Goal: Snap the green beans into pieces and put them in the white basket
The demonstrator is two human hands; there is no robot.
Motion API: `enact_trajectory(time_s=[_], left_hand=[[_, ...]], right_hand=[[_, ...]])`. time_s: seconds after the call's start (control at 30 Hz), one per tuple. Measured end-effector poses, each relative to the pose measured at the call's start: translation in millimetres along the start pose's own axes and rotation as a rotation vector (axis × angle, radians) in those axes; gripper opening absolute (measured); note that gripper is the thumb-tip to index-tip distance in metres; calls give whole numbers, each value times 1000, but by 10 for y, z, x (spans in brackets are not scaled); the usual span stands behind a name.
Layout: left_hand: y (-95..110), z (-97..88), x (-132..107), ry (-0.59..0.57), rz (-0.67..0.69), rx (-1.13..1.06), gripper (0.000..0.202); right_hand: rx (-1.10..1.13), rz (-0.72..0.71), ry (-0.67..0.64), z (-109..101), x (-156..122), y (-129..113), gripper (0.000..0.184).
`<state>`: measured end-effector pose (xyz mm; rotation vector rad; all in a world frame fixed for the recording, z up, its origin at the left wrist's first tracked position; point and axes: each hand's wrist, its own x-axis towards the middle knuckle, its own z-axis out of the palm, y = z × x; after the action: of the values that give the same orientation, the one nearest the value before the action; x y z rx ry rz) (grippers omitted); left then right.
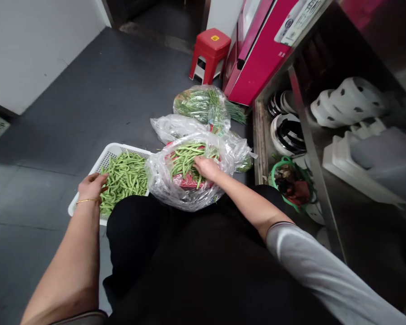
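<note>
My left hand [92,185], with a thin bracelet at its wrist, hovers at the left side of a white plastic basket [114,147]. Its fingers are loosely bent and apart, beside a heap of trimmed green beans [126,178] in the basket; I see nothing held. In front of my knees a clear plastic bag [159,174] lies rolled open around long green beans [186,155] and something red beneath them. My right hand [207,169] reaches into this bag, its fingers closed on green beans; the fingertips are partly hidden.
Behind the bag lie more plastic bags of greens [192,101]. A red stool [211,49] stands by a pink cabinet [253,63]. At right, a metal shelf [320,180] holds white containers, with a green basket [280,176] low beside it. Grey tiled floor [88,108] extends left.
</note>
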<state>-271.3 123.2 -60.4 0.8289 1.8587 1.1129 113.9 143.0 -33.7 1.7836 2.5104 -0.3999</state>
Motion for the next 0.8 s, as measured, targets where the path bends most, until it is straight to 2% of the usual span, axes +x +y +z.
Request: enact_trajectory(time_s=[0.07,0.1,0.17,0.2,0.27,0.33,0.37,0.43,0.5,0.57,0.63,0.67,0.7,0.73,0.8], left_hand=[[238,83,-294,-20,-2,-72,21],[376,160,-502,-101,-15,-153,24],[623,394,-994,-345,33,-263,31],[709,550,-1246,-513,-7,-266,32],[773,910,-1681,-800,-206,-238,34],[707,1267,-1958,-873,-393,-282,34],[647,1415,-2035,-853,-444,-349,31],[526,1613,-2105,-794,-458,-459,21],[455,1670,-2133,-799,-441,-452,18],[453,1622,-2175,-860,-410,-386,22],[501,1526,-2238,-916,-370,-352,27],[533,1476,-2273,-935,-356,-348,29],[564,1430,-2308,-951,-347,-343,30],[592,1391,-2339,-965,-339,-333,31],[631,1338,-2392,-1001,-319,-297,31]], right_hand=[[181,43,173,-149,-132,88,14],[303,62,261,-231,-226,107,13],[580,81,382,-369,-466,81,16],[716,85,406,-411,-607,37,17],[937,85,380,-424,-906,-88,20],[1057,80,297,-344,-1191,-225,20],[1085,80,251,-280,-1315,-284,20],[1144,80,137,-138,-1511,-361,18],[1261,71,-25,-22,-1640,-363,20],[1378,13,-302,31,-1717,-280,23],[1352,-52,-569,12,-1752,-126,26],[1289,-70,-633,-21,-1756,-40,26],[1226,-68,-628,-67,-1750,42,27],[1188,-46,-558,-121,-1734,109,29],[1224,15,-328,-237,-1679,168,35]])
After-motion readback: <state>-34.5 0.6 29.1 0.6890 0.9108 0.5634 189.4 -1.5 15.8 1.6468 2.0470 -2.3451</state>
